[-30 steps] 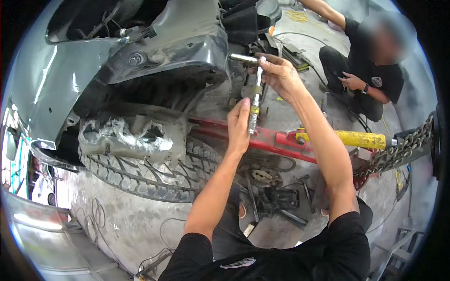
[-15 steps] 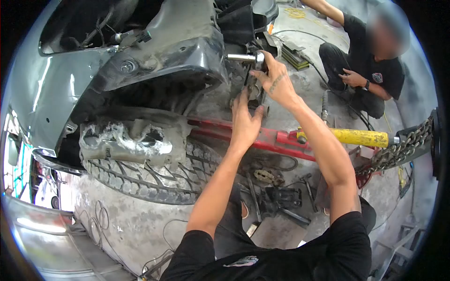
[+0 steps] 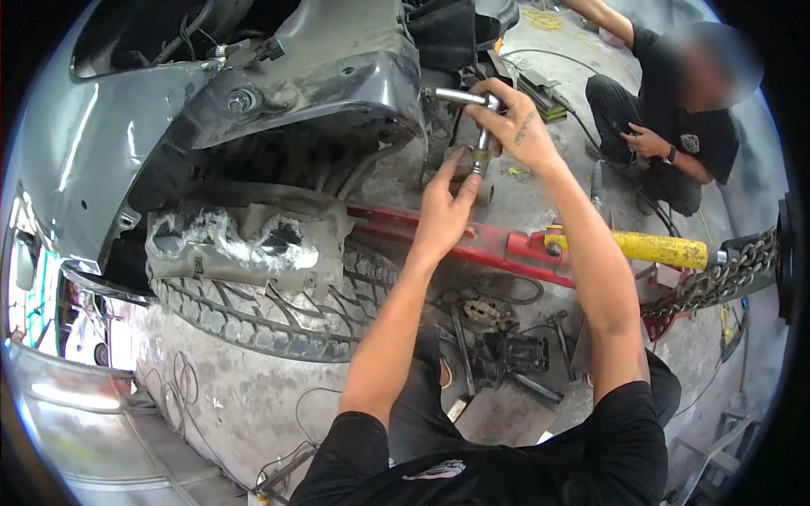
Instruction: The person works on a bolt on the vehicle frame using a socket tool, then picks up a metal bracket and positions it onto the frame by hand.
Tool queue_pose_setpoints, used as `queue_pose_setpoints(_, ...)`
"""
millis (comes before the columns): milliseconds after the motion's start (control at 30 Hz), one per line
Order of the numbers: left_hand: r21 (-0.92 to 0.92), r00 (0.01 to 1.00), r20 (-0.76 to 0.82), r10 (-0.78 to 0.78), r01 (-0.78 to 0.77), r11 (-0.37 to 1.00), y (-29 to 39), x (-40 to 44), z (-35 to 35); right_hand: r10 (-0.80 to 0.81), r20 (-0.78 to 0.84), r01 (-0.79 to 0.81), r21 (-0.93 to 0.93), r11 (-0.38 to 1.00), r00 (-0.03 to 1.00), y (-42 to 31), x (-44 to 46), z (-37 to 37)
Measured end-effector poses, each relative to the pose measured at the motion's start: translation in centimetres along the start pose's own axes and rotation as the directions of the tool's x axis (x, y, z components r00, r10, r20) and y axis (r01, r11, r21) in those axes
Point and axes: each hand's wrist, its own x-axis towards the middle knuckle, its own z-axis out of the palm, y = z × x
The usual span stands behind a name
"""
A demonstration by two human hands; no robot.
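A chrome socket wrench [image 3: 462, 96] with two arms at an angle is in front of the vehicle's bare frame end. My right hand [image 3: 521, 131] is closed around its corner, thumb and fingers wrapped over the joint. One arm points left toward the grey body panel [image 3: 371, 80]; whether it touches cannot be seen. The other arm runs down to my left hand [image 3: 445, 211], whose thumb and fingers close about its lower end. Just behind those fingers lies a brownish tube-like part [image 3: 484, 192], partly hidden.
A red-and-yellow jack-like tool [image 3: 658, 248] crosses below my forearms, with a chain [image 3: 726, 274] at right. A tire [image 3: 253, 316] lies under the fender. Tools and a black part [image 3: 523, 352] are on the floor. A co-worker [image 3: 692, 110] crouches at upper right.
The wrench and my right hand have moved slightly right, and its lower arm now shows. My left hand has shifted to that lower end. The view has also shifted a little.
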Motion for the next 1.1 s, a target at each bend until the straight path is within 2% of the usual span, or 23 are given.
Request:
queue_pose_setpoints(67,0.004,0.999,0.009,0.051,-0.051,0.999,-0.3,0.1,0.0,0.061,0.063,-0.071,0.172,0.983,0.996,-0.2,0.3,-1.0)
queue_pose_setpoints(100,0.011,0.995,0.016,0.096,-0.096,0.995,-0.5,0.1,0.1,0.17,0.123,-0.194,0.216,0.957,0.978,-1.0,0.0,-1.5)
queue_pose_setpoints(133,0.008,0.995,0.02,0.093,-0.093,0.996,-0.7,0.0,0.1,0.175,0.122,-0.198,0.213,0.957,0.977,-1.0,0.2,-1.8)
queue_pose_setpoints(200,-0.229,0.997,0.071,-0.027,0.042,0.973,-0.8,0.2,-0.1,0.227,0.325,-0.281,0.129,0.951,0.918,-0.9,1.0,-2.2)
queue_pose_setpoints(233,-0.359,0.996,0.087,0.021,0.012,0.933,-1.2,0.3,0.2,0.282,0.324,-0.34,0.135,0.931,0.903,-1.0,1.1,-1.8)
queue_pose_setpoints(267,-0.358,0.996,0.086,0.021,0.012,0.934,-0.5,0.0,0.2,0.282,0.324,-0.339,0.136,0.931,0.903,-1.2,1.3,-1.7)
queue_pose_setpoints(333,-0.47,0.967,0.248,0.051,0.074,0.88,0.9,-0.7,0.0,0.447,0.379,-0.568,0.318,0.759,0.81,-1.7,1.9,-1.4)
queue_pose_setpoints(367,-0.47,0.968,0.247,0.048,0.076,0.879,1.5,-1.1,0.1,0.438,0.456,-0.608,0.349,0.713,0.775,-1.1,2.3,-1.9)
queue_pose_setpoints(467,-0.52,0.956,0.264,0.125,0.032,0.854,2.5,-1.3,0.6,0.45,0.423,-0.61,0.422,0.67,0.787,0.1,2.7,-0.8)
queue_pose_setpoints(600,-0.61,0.928,0.296,0.227,0.001,0.793,2.5,-1.4,1.6,0.575,0.439,-0.715,0.295,0.633,0.69,-0.1,3.5,-1.2)
queue_pose_setpoints(633,-0.625,0.925,0.292,0.245,-0.01,0.781,2.4,-1.5,1.9,0.574,0.44,-0.715,0.294,0.634,0.69,-0.1,3.6,-1.1)
queue_pose_setpoints(700,-0.644,0.919,0.295,0.262,-0.012,0.765,3.1,-1.7,2.3,0.633,0.404,-0.751,0.376,0.543,0.66,-0.5,3.4,-1.0)
queue_pose_setpoints(867,-0.652,0.906,0.311,0.289,-0.018,0.758,3.5,-1.8,3.1,0.615,0.398,-0.732,0.343,0.588,0.681,-1.6,3.7,-1.2)
queue_pose_setpoints(933,-0.673,0.872,0.307,0.382,-0.085,0.735,4.4,-1.7,3.5,0.597,0.388,-0.71,0.329,0.623,0.703,-1.1,4.1,-1.3)
queue_pose_setpoints(1000,-0.685,0.865,0.299,0.404,-0.1,0.721,4.9,-1.3,3.9,0.503,0.487,-0.656,0.215,0.724,0.715,-1.0,4.3,-1.9)
queue_pose_setpoints(1067,-0.698,0.856,0.293,0.426,-0.113,0.707,5.1,-0.8,4.4,0.493,0.464,-0.639,0.231,0.734,0.735,-1.0,4.5,-1.5)
queue_pose_setpoints(1100,-0.714,0.862,0.276,0.425,-0.112,0.691,5.2,-0.4,4.6,0.586,0.459,-0.723,0.213,0.658,0.668,-1.3,5.0,-1.3)
